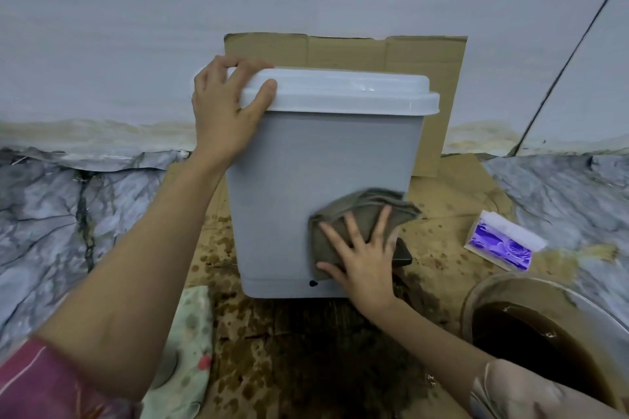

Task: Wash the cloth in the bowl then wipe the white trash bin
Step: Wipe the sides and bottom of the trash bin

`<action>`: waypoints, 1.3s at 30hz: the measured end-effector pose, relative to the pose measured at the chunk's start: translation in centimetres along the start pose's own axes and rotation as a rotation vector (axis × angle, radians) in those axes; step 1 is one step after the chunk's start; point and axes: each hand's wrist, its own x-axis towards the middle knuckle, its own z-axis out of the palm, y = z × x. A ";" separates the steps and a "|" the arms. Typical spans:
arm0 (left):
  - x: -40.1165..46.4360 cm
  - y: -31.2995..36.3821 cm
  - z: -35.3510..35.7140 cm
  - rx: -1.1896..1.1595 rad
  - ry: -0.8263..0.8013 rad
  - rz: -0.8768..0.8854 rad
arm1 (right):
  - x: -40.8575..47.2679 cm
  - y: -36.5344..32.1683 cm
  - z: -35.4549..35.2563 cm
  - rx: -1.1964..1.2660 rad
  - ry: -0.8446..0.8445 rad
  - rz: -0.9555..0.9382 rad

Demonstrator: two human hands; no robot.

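Fingers (381, 224) of the right hand (366, 260) are spread straight and pressed flat on a brown-grey cloth (357, 214), which is held against the lower right front of the white trash bin (306, 160) (just above its dark pedal (401, 253)). The bin's lid (340, 92) is gripped at its left corner by the left hand (224, 109), fingers curled over the top and thumb on the front edge. The bin is stood on wet, spotted cardboard (449, 201) on the floor. A bowl (544, 333) of brown water is seen near the right forearm, a purple-and-white pack (503, 241) beyond it.
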 end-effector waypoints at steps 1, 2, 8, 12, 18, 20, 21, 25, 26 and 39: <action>0.0 0.0 0.0 0.003 0.002 0.003 | 0.1 -0.5 0.4 -0.038 -0.016 -0.102; -0.1 0.0 -0.1 0.007 0.002 0.008 | -0.1 -1.0 0.8 -0.054 -0.036 -0.182; -1.1 -0.1 -0.9 0.018 0.003 0.024 | -2.7 -2.4 2.6 -0.030 -0.151 -0.255; -1.1 0.0 -1.0 0.002 -0.008 0.025 | -7.0 2.4 3.3 -0.119 -0.143 -0.226; -0.7 -0.2 -0.5 -0.013 -0.002 0.013 | -5.5 3.3 1.6 0.067 -0.062 0.092; -0.4 -0.1 -0.3 -0.020 -0.004 0.008 | -3.3 1.2 1.1 0.058 -0.049 0.114; -0.4 -0.1 -0.3 -0.021 -0.003 0.007 | -2.6 0.0 0.9 0.043 -0.041 0.130; -0.7 -0.4 -0.5 -0.001 0.001 0.022 | -1.6 -2.3 0.9 -0.019 -0.012 0.084; -0.8 -0.4 -0.6 0.002 0.003 0.026 | -1.6 -2.0 0.8 -0.027 -0.006 0.060; -0.8 -0.3 -0.3 0.016 0.018 0.053 | 4.8 2.1 -3.1 0.402 0.281 0.350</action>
